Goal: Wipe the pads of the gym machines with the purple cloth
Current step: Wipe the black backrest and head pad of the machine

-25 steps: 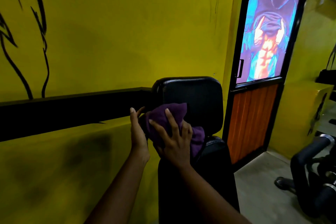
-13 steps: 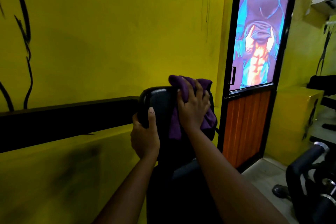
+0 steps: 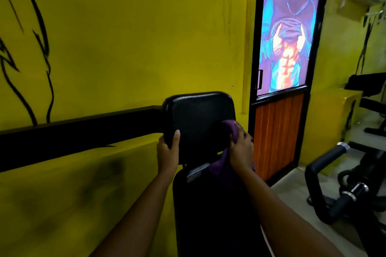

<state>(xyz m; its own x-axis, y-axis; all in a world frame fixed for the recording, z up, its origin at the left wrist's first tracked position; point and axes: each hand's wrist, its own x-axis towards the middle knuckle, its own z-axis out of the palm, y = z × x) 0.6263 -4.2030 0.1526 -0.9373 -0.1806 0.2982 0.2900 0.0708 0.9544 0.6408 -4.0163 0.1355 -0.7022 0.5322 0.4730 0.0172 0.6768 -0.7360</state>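
Note:
A black padded headrest (image 3: 198,117) stands on top of a black back pad (image 3: 208,210) against the yellow wall. My left hand (image 3: 168,152) grips the headrest's lower left corner, thumb on the front face. My right hand (image 3: 240,148) holds the purple cloth (image 3: 223,165) against the headrest's lower right edge. The cloth's loose end hangs down over the metal bracket between the two pads.
A door (image 3: 284,81) with a bright poster and orange lower panel is just right of the pads. Another black machine with a padded handle (image 3: 325,165) stands at the right on the grey floor. A black ledge (image 3: 79,131) runs along the yellow wall at left.
My right hand slid the cloth from the headrest's top right down to its lower right edge. My left hand kept its hold on the left side.

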